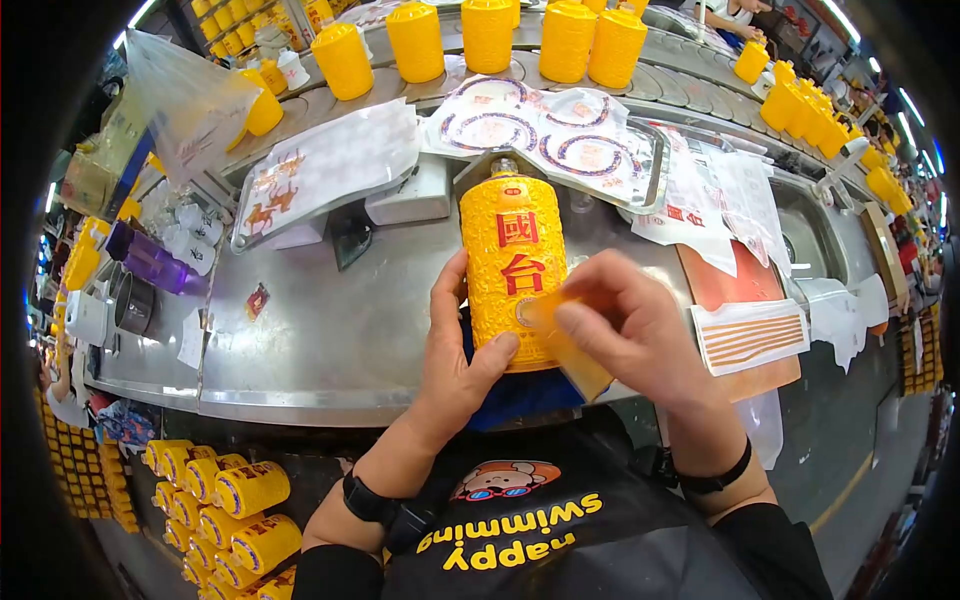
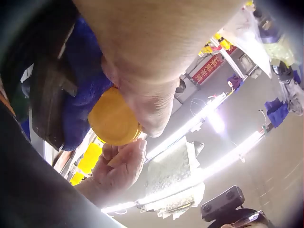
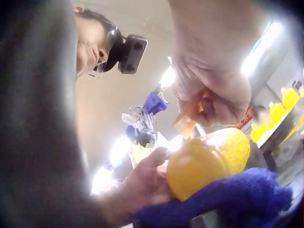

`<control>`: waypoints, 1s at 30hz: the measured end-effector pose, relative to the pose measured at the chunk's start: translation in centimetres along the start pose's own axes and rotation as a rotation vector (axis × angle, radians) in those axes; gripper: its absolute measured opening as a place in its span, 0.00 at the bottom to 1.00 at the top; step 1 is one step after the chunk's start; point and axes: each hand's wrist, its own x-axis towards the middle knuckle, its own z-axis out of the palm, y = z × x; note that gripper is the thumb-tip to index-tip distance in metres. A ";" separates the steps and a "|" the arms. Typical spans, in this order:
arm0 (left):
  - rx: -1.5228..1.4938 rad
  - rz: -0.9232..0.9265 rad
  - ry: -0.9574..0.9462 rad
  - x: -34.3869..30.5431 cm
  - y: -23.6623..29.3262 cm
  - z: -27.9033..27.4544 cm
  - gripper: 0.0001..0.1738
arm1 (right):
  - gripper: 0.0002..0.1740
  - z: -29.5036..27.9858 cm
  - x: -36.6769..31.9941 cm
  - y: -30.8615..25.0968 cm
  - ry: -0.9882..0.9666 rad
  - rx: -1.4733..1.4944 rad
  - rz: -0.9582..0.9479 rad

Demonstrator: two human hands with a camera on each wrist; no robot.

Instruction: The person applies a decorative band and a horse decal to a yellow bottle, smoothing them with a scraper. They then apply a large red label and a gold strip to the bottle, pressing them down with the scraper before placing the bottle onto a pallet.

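Observation:
A yellow embossed bottle (image 1: 490, 240) with raised red characters lies tilted on a blue cloth (image 1: 505, 408) at the bench's front edge, neck away from me. My left hand (image 1: 452, 350) grips its lower left side, thumb across the front. In the left wrist view the round base (image 2: 114, 121) faces the camera. Over the bottle's lower right, my right hand (image 1: 640, 335) pinches a thin, translucent orange piece (image 3: 186, 124) close to a small round emblem (image 1: 526, 312). Motion blurs that piece in the head view, and its exact kind cannot be told.
Sheets of decals (image 1: 330, 165) lie behind the bottle, and a strip-printed sheet (image 1: 752, 336) is at right. Yellow bottles (image 1: 416, 45) line the conveyor at the back. A purple bottle (image 1: 155, 258) stands left; stacked yellow bottles (image 1: 252, 488) sit below the bench. A sink (image 1: 805, 235) is far right.

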 end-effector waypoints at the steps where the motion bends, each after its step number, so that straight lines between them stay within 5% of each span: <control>1: -0.015 -0.001 -0.001 0.0 0.0 0.1 0.48 | 0.10 0.5 -0.2 0.8 -0.001 -0.001 -0.038; 3: -0.044 0.006 0.001 0.1 0.3 0.3 0.48 | 0.09 0.3 -0.5 -0.1 0.109 -0.076 0.046; 6: -0.006 0.029 -0.013 -0.1 0.0 0.0 0.47 | 0.09 -0.4 0.3 0.5 0.174 -0.516 -0.618; 8: -0.094 0.043 -0.041 -0.1 0.0 -0.2 0.45 | 0.11 0.2 -0.5 -1.4 -0.078 -0.488 -0.762; 10: -0.106 0.039 -0.054 -0.3 0.0 -0.7 0.45 | 0.15 0.1 -0.5 -2.4 -0.357 -0.259 -0.704; 13: -0.030 0.023 -0.048 -1.0 0.2 -0.8 0.42 | 0.12 0.0 1.1 -2.7 -0.139 -0.526 -0.786; 16: -0.068 0.035 -0.046 -1.1 -0.7 -1.2 0.40 | 0.08 0.9 0.4 -3.0 -0.451 -0.334 -0.776; 20: -0.052 0.033 0.005 -1.3 -0.4 -1.1 0.38 | 0.08 0.6 1.3 -3.4 -0.271 -0.635 -0.796; 22: -0.087 0.062 0.044 -1.5 -0.6 -0.8 0.36 | 0.08 0.7 0.5 -3.1 -0.480 -0.379 -0.768; 24: 0.147 0.170 0.063 -1.9 -0.6 -1.1 0.37 | 0.10 0.1 0.1 -2.9 -0.371 -0.172 -0.715; 26: 0.432 0.332 0.039 -2.1 -0.1 -1.6 0.37 | 0.13 -0.5 0.3 -1.6 -0.109 -0.376 -0.672; 30: 0.878 0.595 -0.108 -1.6 0.9 -2.5 0.38 | 0.09 -1.8 -1.4 -0.6 -0.086 -0.043 -0.407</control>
